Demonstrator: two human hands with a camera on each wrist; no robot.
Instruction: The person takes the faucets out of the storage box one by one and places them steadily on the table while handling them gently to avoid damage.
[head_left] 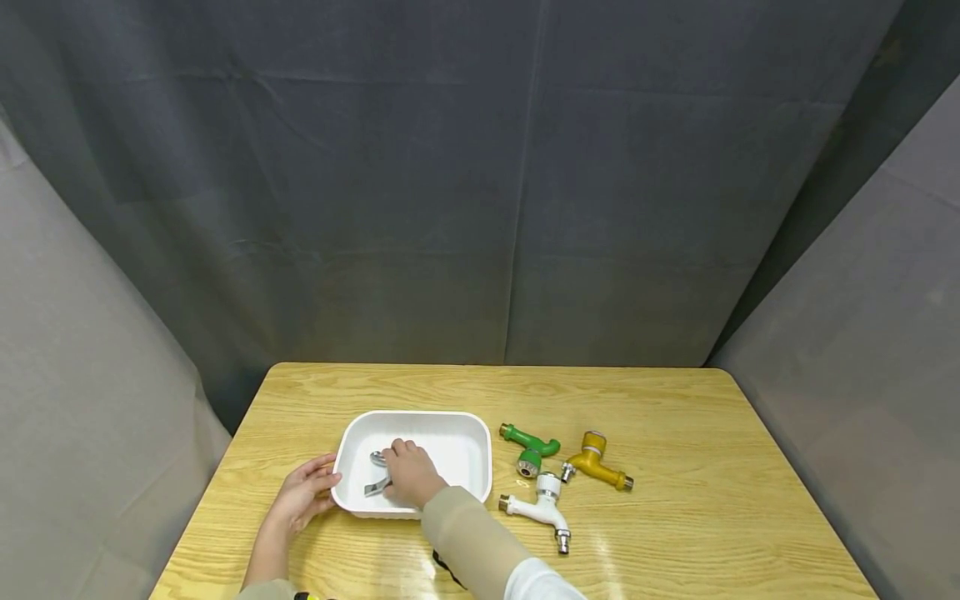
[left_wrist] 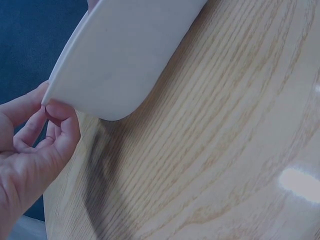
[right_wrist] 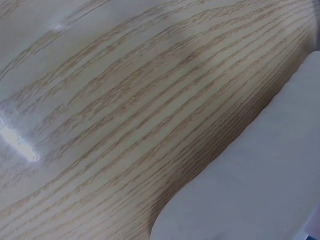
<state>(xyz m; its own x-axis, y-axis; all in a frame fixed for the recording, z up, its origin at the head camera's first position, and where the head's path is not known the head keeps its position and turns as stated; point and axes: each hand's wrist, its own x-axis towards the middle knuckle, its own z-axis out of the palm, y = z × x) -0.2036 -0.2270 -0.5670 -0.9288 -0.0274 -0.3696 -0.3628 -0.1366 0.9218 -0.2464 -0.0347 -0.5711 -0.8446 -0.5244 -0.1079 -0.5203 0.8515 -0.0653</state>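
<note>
A white plastic tray (head_left: 463, 457) stands on the table, left of the middle. At its left end my left hand (head_left: 303, 492) pinches the rim; in the left wrist view thumb and fingers meet at the edge of the tray wall (left_wrist: 120, 60). My right hand (head_left: 412, 477) reaches inside the tray and grips a silver metal tap (head_left: 377, 487), whose middle is hidden under the fingers. Only its shiny ends show to the left of the hand. The right wrist view holds the tray's outer side (right_wrist: 250, 185), with almost nothing of the hand.
To the right of the tray lie a green tap (head_left: 534, 443), a yellow tap (head_left: 596, 468) and a white tap (head_left: 542, 507), close together on the wooden table (head_left: 712, 500). A dark grey cloth (head_left: 450, 208) hangs behind the table, with lighter cloths at both sides.
</note>
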